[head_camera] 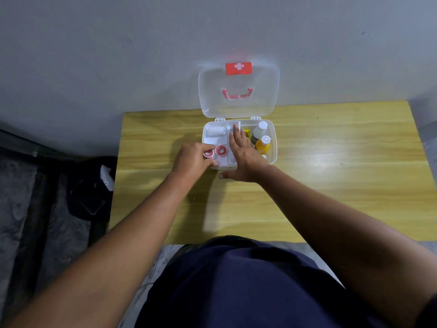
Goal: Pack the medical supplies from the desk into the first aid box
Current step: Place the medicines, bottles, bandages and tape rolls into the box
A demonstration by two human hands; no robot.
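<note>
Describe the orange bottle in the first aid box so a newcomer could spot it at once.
Start at the open first aid box on the yellow desk, its clear lid tilted back against the wall. Look in the right-hand compartment, just right of the right hand. Two white-capped bottles lie there; the orange bottle is the nearer one, filled with orange liquid, while the clear bottle behind it looks colourless.

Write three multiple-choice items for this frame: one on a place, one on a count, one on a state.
1. Where do the two bottles lie?
A. right part of the box
B. on the desk
C. in the lid

2. How many red tape rolls show?
A. one
B. two
C. four

3. The box lid is:
A. shut
B. taken off
C. open, upright

Answers: 1 A, both lie right of the right hand inside the box. 2 B, one lies in the tray, one at the left hand. 3 C, it stands on its hinges against the wall.
</note>
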